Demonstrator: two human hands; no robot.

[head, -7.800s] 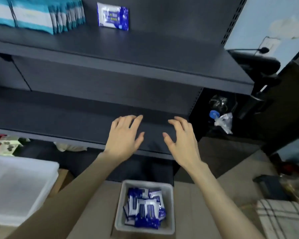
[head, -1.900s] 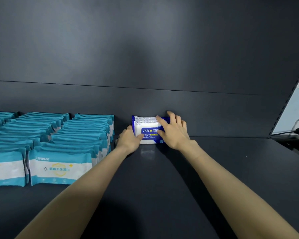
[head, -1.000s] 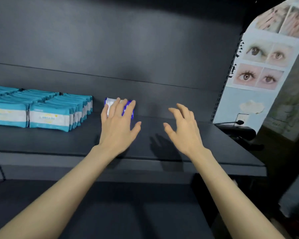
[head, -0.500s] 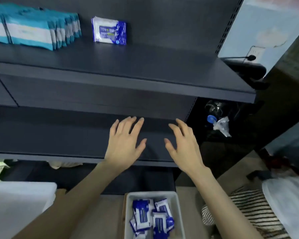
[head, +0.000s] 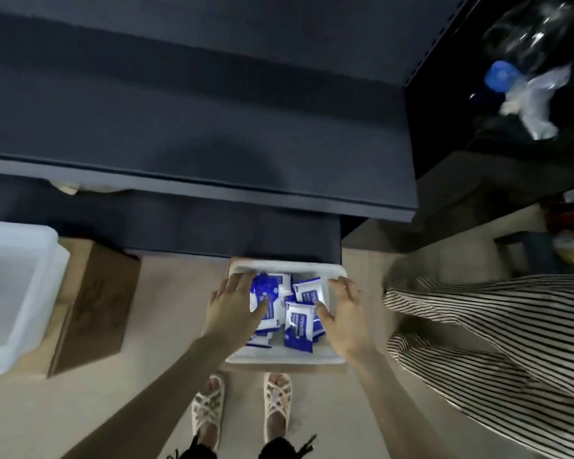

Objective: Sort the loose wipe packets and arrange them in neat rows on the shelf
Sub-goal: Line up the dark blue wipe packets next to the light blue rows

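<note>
A small white bin (head: 334, 357) on the floor holds several loose blue-and-white wipe packets (head: 299, 329). My left hand (head: 234, 308) hovers over the bin's left side with fingers spread, holding nothing. My right hand (head: 345, 314) is over the bin's right side, fingers spread, its thumb near a packet. Whether either hand touches a packet I cannot tell. The dark shelf (head: 196, 134) is above the bin; its visible board bears no packets. The upper shelf with the arranged rows is out of view.
A large white tub (head: 17, 293) sits on a cardboard box (head: 93, 309) at the left. Striped fabric (head: 497, 336) lies at the right. My sandalled feet (head: 242, 405) stand just before the bin. A bottle with a blue cap (head: 501, 76) is in the dark space at upper right.
My view has swung down from the shelves to the floor. Both hands have dropped from in front of the lower shelf to over the bin of packets.
</note>
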